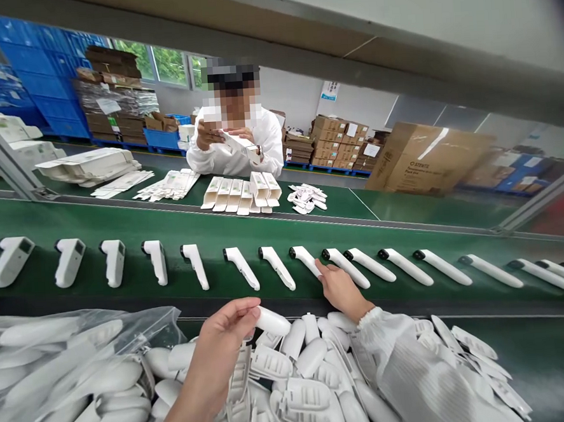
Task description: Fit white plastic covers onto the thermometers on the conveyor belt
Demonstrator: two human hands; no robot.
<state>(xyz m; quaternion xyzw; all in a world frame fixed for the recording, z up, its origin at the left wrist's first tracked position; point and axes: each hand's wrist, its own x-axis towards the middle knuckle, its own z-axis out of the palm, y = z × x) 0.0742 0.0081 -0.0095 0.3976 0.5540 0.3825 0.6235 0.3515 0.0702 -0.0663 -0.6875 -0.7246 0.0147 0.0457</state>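
Stacked blue crates (47, 82) and brown cartons (337, 137) are lining the room beyond a green belt (211, 237), on which 1 row of white devices (116, 262) is lying. On the near side of the belt, the left hand (227, 332) is gripping 1 white shell (273, 321) between thumb and fingers, above a heap of similar parts (312, 355). Over the belt, the right hand (343, 290) is touching 1 white device (306, 258); whether its grip is closing around the body, I cannot tell.

The left grip is holding only the shell's end, so the piece is probably risking a slip back among its look-alikes. On the belt, 2 neighbouring devices are lying close together, so a careless sweep by the right hand could be knocking them askew.

At the left, on the belt's near side, a clear plastic bag (167, 317) is holding many white shells. Beyond the belt, small white boxes (238, 194) are showing open ends on a table (343, 202); their contents are staying unclear. 1 person there is handling another white box (244, 143). Farther beyond, 1 blue bin (163, 140) is holding brown cardboard.
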